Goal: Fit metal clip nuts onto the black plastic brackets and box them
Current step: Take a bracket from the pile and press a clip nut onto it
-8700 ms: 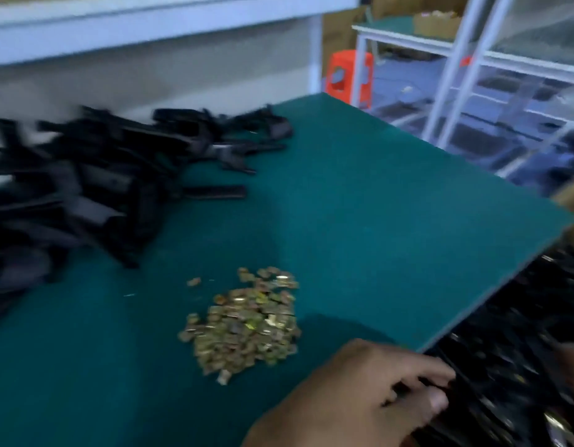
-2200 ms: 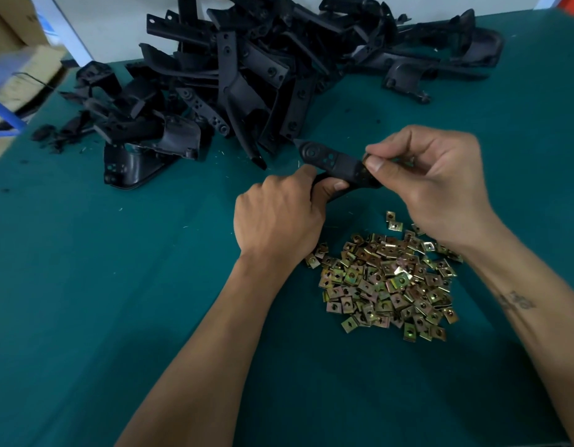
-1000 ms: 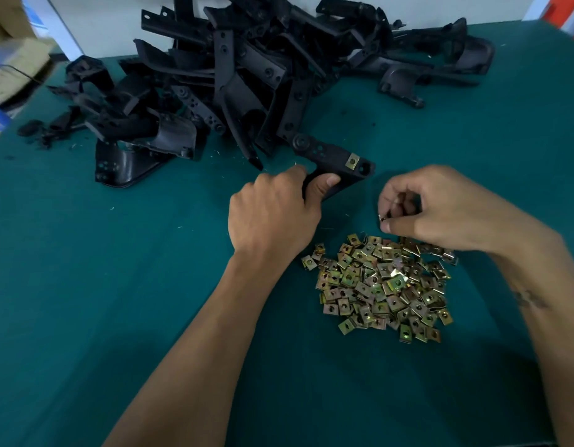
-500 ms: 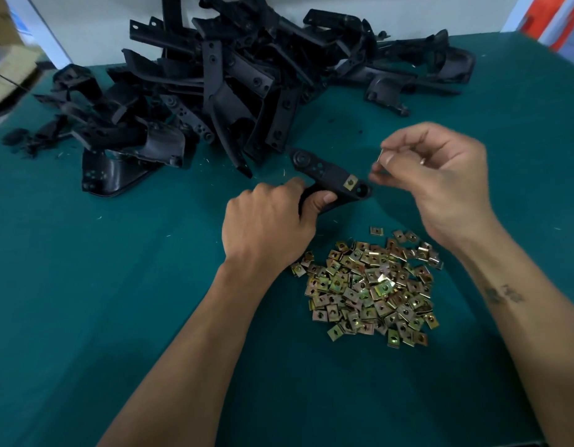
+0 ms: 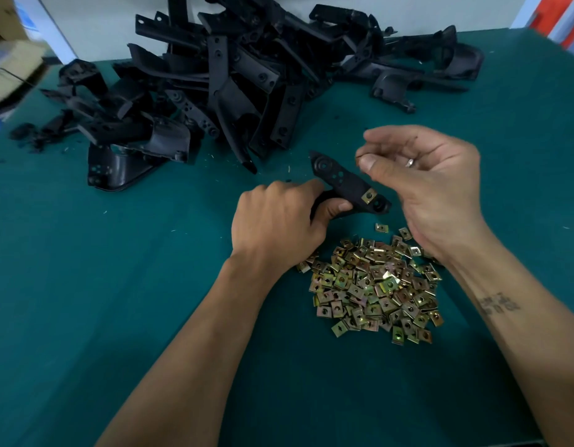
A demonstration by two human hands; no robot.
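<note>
The black plastic bracket (image 5: 345, 185) sits in the curled fingers of the left hand (image 5: 276, 221), thumb (image 5: 335, 208) pressed against its near edge, the part held just above the green table (image 5: 118, 285) and slanting from upper left to lower right; a clip nut (image 5: 369, 195) is already seated near its lower right end, beside a round hole; the right hand (image 5: 430, 185) hovers just above and to the right of the bracket, thumb and forefinger (image 5: 372, 162) closed narrowly together as if pinching something small, though whether a nut sits between them is too small to tell; a ring (image 5: 409, 162) shows on one of its curled fingers, and the palm faces left; just below both hands lies the loose heap of brass-coloured clip nuts (image 5: 372, 285), spread flat on the table, with one stray nut (image 5: 381, 227) apart at its upper edge, between the heap and the bracket; the right wrist crosses the heap's upper right corner, and a tattoo (image 5: 498, 304) marks that forearm; farther back, a large tangled pile of black brackets (image 5: 234, 79) covers the far side of the table, reaching from the left edge toward the right; small black scraps (image 5: 31, 137) lie at the pile's left; cardboard boxes (image 5: 11, 59) stand blurred beyond the table's left corner
</note>
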